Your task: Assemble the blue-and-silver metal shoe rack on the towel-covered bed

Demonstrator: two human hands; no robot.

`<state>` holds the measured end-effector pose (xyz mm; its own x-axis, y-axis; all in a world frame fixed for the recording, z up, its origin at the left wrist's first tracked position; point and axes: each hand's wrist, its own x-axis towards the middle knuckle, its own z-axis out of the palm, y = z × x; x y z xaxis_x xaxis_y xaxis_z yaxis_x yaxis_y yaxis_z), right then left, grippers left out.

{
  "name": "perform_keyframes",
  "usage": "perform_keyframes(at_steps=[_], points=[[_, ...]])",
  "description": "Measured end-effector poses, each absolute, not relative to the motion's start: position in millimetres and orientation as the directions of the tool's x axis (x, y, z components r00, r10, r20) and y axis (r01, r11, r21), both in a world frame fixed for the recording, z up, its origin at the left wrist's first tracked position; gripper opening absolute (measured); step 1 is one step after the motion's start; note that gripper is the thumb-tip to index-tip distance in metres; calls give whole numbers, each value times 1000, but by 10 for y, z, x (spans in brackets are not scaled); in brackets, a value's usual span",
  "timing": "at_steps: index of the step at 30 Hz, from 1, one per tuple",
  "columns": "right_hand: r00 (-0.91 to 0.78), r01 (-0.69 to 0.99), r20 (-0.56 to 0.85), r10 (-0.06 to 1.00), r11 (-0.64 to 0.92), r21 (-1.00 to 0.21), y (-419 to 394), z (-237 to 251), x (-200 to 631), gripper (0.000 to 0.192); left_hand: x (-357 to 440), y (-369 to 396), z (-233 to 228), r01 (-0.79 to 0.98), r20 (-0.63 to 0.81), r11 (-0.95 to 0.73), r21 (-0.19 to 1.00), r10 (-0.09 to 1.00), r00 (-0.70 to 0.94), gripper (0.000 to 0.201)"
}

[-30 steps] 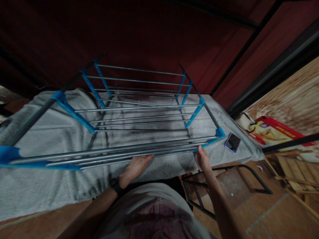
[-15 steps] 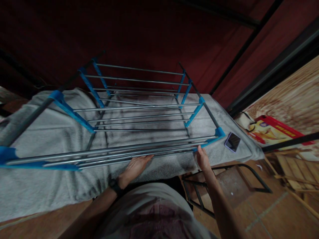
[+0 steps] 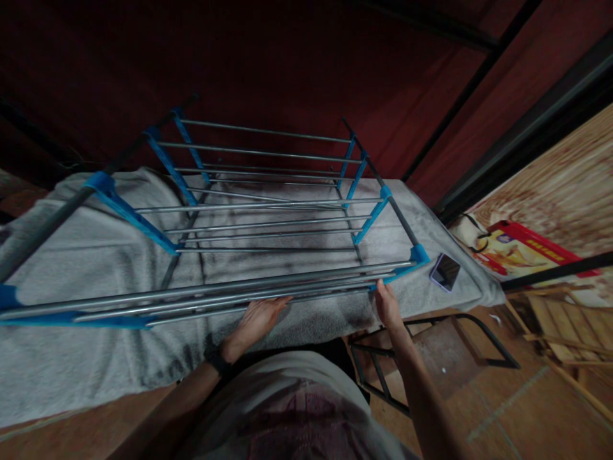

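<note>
A tabletop covered by a grey towel [image 3: 86, 255] is taking up most of the view, and a drying rack [image 3: 268, 217] with silver rails and blue plastic brackets is standing on it, stretching from the near edge back toward the dark red wall [image 3: 268, 57]. The rack's nearest bundle of rails [image 3: 191, 297] is running across the front, just above the towel's near edge (the towel is showing dark smudges under the rack). To the right, a black metal chair frame [image 3: 431, 358] is standing on the tiled floor, and past it a red printed bag [image 3: 522, 246] is lying against a patterned surface. The left hand [image 3: 258, 318] is lying palm down under the front rails, its fingers stretched out together and touching the lowest rail, not wrapped round it; a dark watch [image 3: 216, 359] is sitting on that wrist. The right hand [image 3: 387, 306] is reaching up to the rack's near right corner, its fingers closing on the rail end beside the blue corner bracket [image 3: 414, 259]. A small phone [image 3: 445, 271] is lying on the towel just right of that corner, apart from both hands.
</note>
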<state>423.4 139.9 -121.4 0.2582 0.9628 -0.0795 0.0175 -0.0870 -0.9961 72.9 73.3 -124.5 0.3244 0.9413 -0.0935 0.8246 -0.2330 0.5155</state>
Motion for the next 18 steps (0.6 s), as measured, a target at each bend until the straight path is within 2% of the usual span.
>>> perform_keyframes(at_steps=[5, 13, 18], points=[[258, 1, -100, 961, -104, -995, 1396, -1231, 4238, 52, 702, 746, -1300, 815, -94, -229, 532, 941, 325, 43], [259, -34, -89, 962, -84, -996, 1407, -1331, 4279, 47, 701, 777, -1261, 843, -101, -242, 481, 939, 328, 43], [251, -88, -118, 961, -99, -991, 1413, -1330, 4265, 49, 670, 786, -1278, 824, -84, -261, 503, 934, 348, 43]])
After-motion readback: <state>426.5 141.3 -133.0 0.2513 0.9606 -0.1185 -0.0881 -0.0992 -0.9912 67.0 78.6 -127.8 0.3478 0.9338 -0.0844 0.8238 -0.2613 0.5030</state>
